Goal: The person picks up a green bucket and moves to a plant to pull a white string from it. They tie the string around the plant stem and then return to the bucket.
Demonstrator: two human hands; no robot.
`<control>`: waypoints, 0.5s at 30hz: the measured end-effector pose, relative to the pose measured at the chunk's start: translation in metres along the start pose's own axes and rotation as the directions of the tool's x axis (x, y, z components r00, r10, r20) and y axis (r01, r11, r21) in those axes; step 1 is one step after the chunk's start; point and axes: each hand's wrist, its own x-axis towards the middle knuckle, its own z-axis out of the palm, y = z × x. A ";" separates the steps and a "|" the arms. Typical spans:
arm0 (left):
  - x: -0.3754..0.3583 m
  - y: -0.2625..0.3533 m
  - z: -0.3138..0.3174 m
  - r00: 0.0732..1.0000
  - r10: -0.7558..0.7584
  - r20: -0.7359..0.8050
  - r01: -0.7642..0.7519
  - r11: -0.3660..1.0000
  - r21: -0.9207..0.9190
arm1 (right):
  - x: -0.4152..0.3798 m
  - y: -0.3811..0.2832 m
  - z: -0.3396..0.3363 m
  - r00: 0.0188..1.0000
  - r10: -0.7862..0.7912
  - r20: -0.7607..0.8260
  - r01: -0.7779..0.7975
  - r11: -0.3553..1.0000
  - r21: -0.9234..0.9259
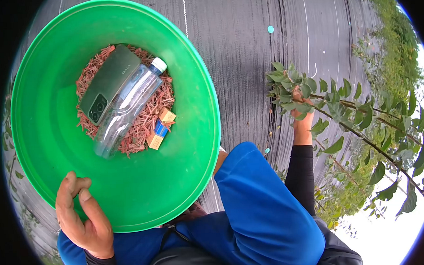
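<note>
A big green bucket (186,190) takes up the left of the view. Inside it, on a layer of reddish-brown clips or shreds (140,126), lie a dark green phone (110,80), a clear plastic bottle (130,107) with a white cap and a small tan and blue box (160,129). My left hand (85,214) is over the bucket's near rim, its fingers bent and apart with nothing between them. Out to the right, my right hand (302,114) is among the leaves at a branch tip (290,84). Leaves cover most of its fingers, and its grip is hidden.
Black ground sheet (237,60) with pale lines covers the ground. Leafy branches (368,137) reach in from the right. My knee in blue trousers (267,201) is beside the bucket. Green plants (392,30) stand along the sheet's edge at the upper right.
</note>
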 end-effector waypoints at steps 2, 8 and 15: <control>0.000 0.000 0.000 1.000 -0.006 -0.005 0.006 1.000 0.007 | -0.002 0.001 -0.002 0.999 0.039 0.024 -0.040 0.999 0.028; -0.001 -0.001 0.000 1.000 -0.017 0.003 0.017 1.000 -0.001 | -0.002 -0.030 -0.009 0.982 0.078 0.171 -0.054 0.988 -0.142; -0.002 -0.001 0.001 1.000 -0.030 0.001 0.030 1.000 0.009 | -0.004 -0.057 -0.004 0.867 0.441 0.233 -0.454 0.504 0.735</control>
